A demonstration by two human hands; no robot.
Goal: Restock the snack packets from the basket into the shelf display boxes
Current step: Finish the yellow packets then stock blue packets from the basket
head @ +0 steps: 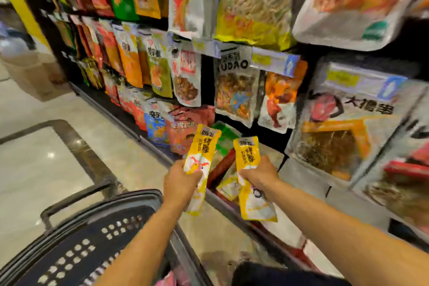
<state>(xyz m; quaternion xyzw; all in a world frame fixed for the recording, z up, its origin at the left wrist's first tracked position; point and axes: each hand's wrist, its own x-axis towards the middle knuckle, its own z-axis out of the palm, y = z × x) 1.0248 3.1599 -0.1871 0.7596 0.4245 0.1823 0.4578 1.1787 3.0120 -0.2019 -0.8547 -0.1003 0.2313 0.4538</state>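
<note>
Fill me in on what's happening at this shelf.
A person is restocking snacks. The left hand grips one yellow packet, the right hand grips another yellow packet, both held out toward the low display box at the shelf's bottom row. The dark basket sits at the lower left, beside the person. Neither packet is in the box yet.

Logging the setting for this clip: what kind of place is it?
Most likely a shop's snack aisle: hanging snack bags with price tags, a shopping basket, and yellow packets in the left hand and right hand.
</note>
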